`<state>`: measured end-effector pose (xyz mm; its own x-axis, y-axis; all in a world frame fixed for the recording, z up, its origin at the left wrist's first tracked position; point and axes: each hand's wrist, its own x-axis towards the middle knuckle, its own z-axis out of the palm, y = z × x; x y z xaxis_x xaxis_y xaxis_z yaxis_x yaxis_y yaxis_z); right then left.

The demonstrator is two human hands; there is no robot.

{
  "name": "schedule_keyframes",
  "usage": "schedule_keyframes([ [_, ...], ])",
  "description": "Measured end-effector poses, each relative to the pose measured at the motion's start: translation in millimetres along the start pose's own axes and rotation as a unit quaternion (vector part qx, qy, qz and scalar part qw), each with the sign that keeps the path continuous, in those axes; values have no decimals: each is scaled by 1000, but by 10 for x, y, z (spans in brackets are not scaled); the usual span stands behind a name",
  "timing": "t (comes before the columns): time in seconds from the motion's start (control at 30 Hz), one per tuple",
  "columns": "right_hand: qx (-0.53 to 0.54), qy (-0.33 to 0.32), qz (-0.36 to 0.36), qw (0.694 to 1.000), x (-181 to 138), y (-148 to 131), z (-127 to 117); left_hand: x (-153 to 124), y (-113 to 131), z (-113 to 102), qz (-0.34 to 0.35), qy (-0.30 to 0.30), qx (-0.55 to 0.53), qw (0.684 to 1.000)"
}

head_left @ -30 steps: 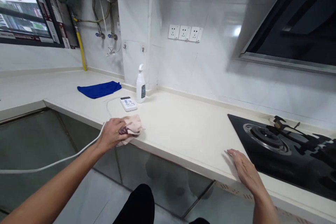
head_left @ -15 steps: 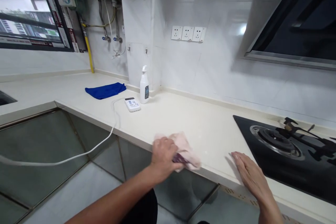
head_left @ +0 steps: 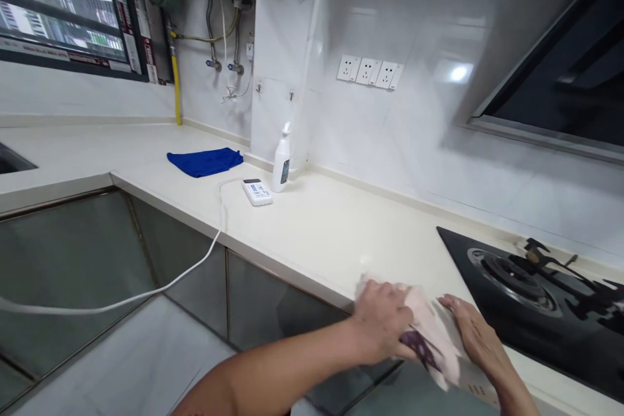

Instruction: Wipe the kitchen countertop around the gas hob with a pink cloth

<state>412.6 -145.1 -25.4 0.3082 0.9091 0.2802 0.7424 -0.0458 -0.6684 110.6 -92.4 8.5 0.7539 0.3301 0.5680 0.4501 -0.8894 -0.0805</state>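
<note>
Pink cloth [head_left: 431, 331] is sitting on the front edge of the table [head_left: 316, 227]. The fingers of our left hand [head_left: 383, 318] are curling closed on it and clamping it. Part of the cloth is hanging over the table's edge. Our right hand [head_left: 475, 338] is lying flat just beside the cloth, fingers stretched out and gripping nothing; we cannot tell whether it is touching the fabric. A black gas hob [head_left: 526, 299] is sitting just beyond the right hand. Well apart to the left, a white spray bottle [head_left: 281, 159] is standing upright by the wall. A white power unit [head_left: 257, 192] is lying just beside it, its cable [head_left: 146, 292] trailing off the table. A blue cloth [head_left: 205, 161] is lying farther left.
</note>
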Motion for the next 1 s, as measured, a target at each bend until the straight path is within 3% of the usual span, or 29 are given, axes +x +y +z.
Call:
schedule_keyframes([
  [0.17, -14, -1, 27, 1000, 14, -30, 2, -770, -905, -346, -115, 27, 31, 993],
  [0.3, -10, 4, 29, 1000, 12, -90, -4, -1452, -1733, -815, -215, 38, 90, 972],
  [0.37, -4, 10, 29, 1000, 7, -132, -3, -1705, -2114, -1063, -268, 13, 149, 952],
  [0.47, 9, 29, 23, 999, -11, -211, 2, -1930, -2506, -1341, -316, 13, 193, 929],
  [0.53, 19, 45, 16, 999, -25, -262, 7, -1984, -2601, -1422, -337, 32, 205, 918],
  [0.63, 37, 69, 15, 997, -41, -324, 15, -1946, -2514, -1387, -365, 50, 240, 898],
  [0.73, 56, 93, 15, 994, -61, -374, 19, -1782, -2227, -1232, -350, 48, 261, 899],
  [1.0, 86, 138, 28, 986, -103, -484, 12, -802, -880, -540, -183, 74, 148, 969],
])
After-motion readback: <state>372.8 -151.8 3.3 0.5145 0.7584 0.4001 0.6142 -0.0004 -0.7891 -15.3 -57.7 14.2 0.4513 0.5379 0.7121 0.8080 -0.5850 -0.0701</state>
